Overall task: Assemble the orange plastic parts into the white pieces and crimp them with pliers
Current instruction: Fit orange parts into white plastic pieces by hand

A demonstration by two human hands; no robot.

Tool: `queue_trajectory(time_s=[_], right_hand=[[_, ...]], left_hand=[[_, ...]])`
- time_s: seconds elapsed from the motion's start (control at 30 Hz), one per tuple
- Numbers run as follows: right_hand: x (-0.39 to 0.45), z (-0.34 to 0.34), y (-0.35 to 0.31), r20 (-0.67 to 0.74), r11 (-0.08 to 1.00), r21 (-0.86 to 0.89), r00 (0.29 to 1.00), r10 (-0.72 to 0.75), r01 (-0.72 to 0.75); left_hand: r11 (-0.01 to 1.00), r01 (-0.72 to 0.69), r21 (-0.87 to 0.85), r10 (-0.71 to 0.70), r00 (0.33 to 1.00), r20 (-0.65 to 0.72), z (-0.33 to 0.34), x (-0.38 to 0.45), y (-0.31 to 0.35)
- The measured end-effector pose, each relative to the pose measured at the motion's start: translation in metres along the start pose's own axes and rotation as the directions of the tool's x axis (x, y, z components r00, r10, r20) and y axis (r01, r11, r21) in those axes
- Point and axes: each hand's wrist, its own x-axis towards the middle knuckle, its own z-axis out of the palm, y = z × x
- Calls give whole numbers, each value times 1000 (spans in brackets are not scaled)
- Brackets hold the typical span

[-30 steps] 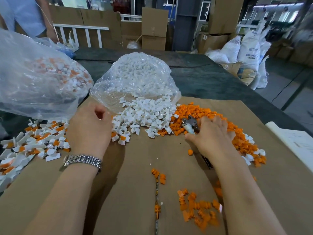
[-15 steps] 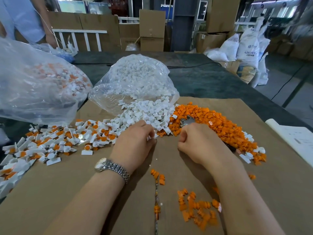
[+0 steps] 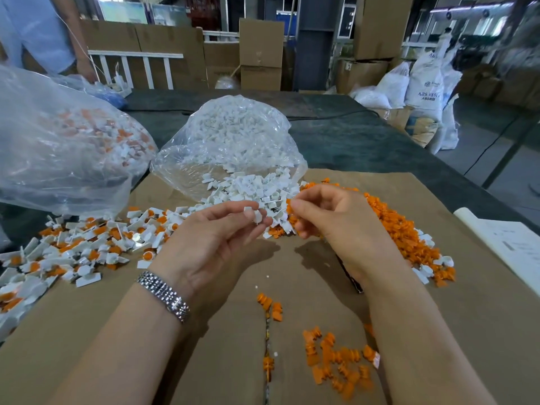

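Observation:
My left hand (image 3: 216, 241) is raised over the cardboard and pinches a small white piece (image 3: 257, 216) between thumb and fingertips. My right hand (image 3: 336, 223) faces it a few centimetres away with fingers curled. Its fingertips meet beside something orange, too small to make out. A dark handle of the pliers (image 3: 349, 276) sticks out under my right wrist and appears held in that palm. Behind my hands lie a heap of white pieces (image 3: 257, 190) and a heap of orange parts (image 3: 400, 229). Assembled white-and-orange pieces (image 3: 87, 247) are spread on the left.
A clear bag of white pieces (image 3: 233, 133) lies open behind the heap. A larger clear bag of assembled pieces (image 3: 58, 147) fills the left. Loose orange parts (image 3: 336, 361) lie near me on the cardboard sheet (image 3: 482, 331). A person (image 3: 38, 33) stands at the far left.
Both hands have lifted off the piles and come together. My left hand moved from the assembled pile to the white heap and now pinches a white piece. The pliers moved along with my right hand.

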Motion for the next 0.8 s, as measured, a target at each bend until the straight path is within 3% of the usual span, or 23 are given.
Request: queue_trajectory(time_s=[0.1,0.3,0.57,0.8], right_hand=[[0,2,-1,32,996,90,999,-9,7],[1,0,1,52,998,-21,997,-60,62],[-2,2,-3,103,988,-17,983,-154,156],[-7,11,-6,66,977,-117,983,-172,179]], left_hand=[[1000,-8,18,7,996,94,-2,2,-1],[961,-125,245,99,989,112,0,1,-2],[977,-141,161,117,982,149,1,-2,0],[946,-257,198,221,957,187,2,-4,-2]])
